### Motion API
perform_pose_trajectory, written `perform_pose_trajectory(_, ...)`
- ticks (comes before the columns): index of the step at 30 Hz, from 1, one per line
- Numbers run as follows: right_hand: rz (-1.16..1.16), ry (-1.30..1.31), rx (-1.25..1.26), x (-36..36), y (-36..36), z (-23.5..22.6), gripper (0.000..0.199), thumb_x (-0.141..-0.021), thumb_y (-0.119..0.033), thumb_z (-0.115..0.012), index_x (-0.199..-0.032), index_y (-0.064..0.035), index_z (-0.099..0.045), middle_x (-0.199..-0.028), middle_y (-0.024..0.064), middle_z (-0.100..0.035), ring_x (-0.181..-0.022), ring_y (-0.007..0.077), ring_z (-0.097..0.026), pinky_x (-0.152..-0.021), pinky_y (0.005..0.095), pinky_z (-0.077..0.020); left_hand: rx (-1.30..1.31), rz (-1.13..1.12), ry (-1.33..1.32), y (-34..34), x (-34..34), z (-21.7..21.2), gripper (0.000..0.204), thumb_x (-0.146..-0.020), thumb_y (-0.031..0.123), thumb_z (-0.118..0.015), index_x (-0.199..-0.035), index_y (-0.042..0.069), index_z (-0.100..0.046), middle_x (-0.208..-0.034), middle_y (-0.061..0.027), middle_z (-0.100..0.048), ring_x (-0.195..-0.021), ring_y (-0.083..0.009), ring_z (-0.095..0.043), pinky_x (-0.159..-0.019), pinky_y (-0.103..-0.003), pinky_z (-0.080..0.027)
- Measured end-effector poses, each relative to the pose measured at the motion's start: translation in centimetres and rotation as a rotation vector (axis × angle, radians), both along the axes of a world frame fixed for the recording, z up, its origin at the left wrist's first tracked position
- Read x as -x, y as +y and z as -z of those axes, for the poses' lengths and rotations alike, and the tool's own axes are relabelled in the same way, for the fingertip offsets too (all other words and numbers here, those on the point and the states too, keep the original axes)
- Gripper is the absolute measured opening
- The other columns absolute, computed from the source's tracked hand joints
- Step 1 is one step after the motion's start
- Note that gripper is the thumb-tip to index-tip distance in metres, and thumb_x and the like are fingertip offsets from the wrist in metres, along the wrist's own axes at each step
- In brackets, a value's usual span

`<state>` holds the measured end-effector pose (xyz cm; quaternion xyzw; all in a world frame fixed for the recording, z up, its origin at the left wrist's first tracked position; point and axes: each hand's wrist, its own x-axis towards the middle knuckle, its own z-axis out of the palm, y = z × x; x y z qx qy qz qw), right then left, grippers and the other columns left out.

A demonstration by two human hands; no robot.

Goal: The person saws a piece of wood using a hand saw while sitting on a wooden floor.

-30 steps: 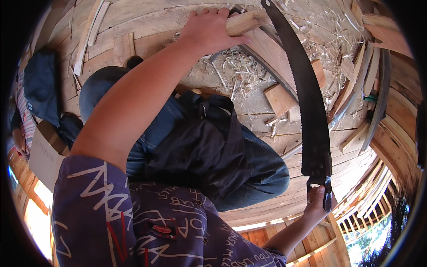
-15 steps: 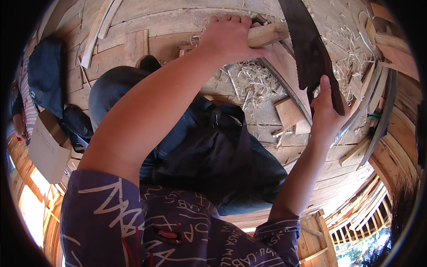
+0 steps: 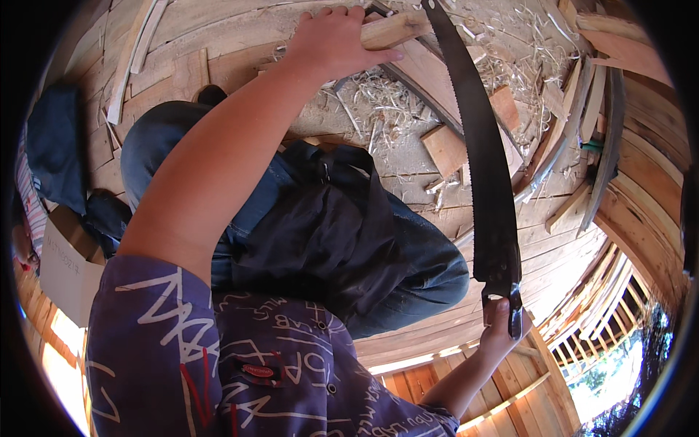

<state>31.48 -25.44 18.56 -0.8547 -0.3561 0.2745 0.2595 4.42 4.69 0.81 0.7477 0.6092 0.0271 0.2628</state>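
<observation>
My right hand [image 3: 498, 333] is wrapped round the dark handle of a handsaw [image 3: 488, 167]. The saw's long toothed blade runs away from me, its narrow tip beside the far end of a short wooden piece [image 3: 397, 31]. My left hand [image 3: 331, 42] grips this piece from above, thumb stretched along its near side. Whether the teeth touch the wood I cannot tell. Under and beside the piece lies a reddish board with a dark edge [image 3: 429, 80], slanting toward me across the floor.
Curly wood shavings [image 3: 389, 113] and square offcuts [image 3: 444, 149] litter the plank floor. Thin strips [image 3: 593, 109] are stacked at the right. My bent legs in jeans [image 3: 419, 269] are close below my arms. A cardboard box [image 3: 67, 269] stands at the left, near another person [image 3: 33, 197].
My right hand has drawn the saw back toward my body, so more of its blade shows. My left hand still holds the wooden piece; the whole view has shifted slightly.
</observation>
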Motion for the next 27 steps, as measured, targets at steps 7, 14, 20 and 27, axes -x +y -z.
perform_pose_trajectory(7,0.019,-0.062,0.021,0.7,2.0,0.4,0.049,-0.079,-0.043,-0.071,-0.072,0.0044,-0.061,-0.054,0.0018,-0.052,-0.052,0.0084,-0.046,-0.048,0.0235,-0.0334,0.006,-0.003,0.037,0.4,0.1,0.7,0.086,-0.071,0.071,-0.054,-0.118,-0.001,-0.051,-0.113,-0.0224,-0.058,-0.107,-0.0347,-0.055,-0.092,-0.046,-0.041)
perform_pose_trajectory(14,-0.155,0.024,-0.086,4.6,13.8,7.6,0.03,-0.086,-0.023,-0.066,-0.073,0.0039,-0.062,-0.054,0.0012,-0.052,-0.049,0.007,-0.045,-0.046,0.0225,-0.0326,-0.199,0.015,0.094,-0.1,1.3,3.8,0.085,-0.068,0.073,-0.058,-0.118,0.004,-0.055,-0.11,-0.0158,-0.062,-0.109,-0.0293,-0.057,-0.092,-0.044,-0.04)
perform_pose_trajectory(20,-0.124,-0.009,-0.127,8.1,24.9,10.5,0.036,-0.084,-0.03,-0.069,-0.065,0.0,-0.062,-0.051,0.0003,-0.05,-0.048,0.0071,-0.044,-0.046,0.0236,-0.0325,-0.203,-0.015,0.062,0.0,0.9,3.8,0.083,-0.068,0.071,-0.059,-0.116,0.003,-0.055,-0.11,-0.0157,-0.062,-0.109,-0.0297,-0.056,-0.091,-0.044,-0.04)
perform_pose_trajectory(27,-0.221,-0.018,-0.143,5.4,18.9,10.1,0.032,-0.085,-0.027,-0.067,-0.071,0.0011,-0.063,-0.053,0.0005,-0.051,-0.049,0.0077,-0.044,-0.046,0.0237,-0.0321,-0.19,-0.011,0.04,-0.3,0.7,4.1,0.085,-0.069,0.074,-0.057,-0.118,0.005,-0.055,-0.109,-0.016,-0.062,-0.11,-0.0295,-0.056,-0.092,-0.045,-0.039)
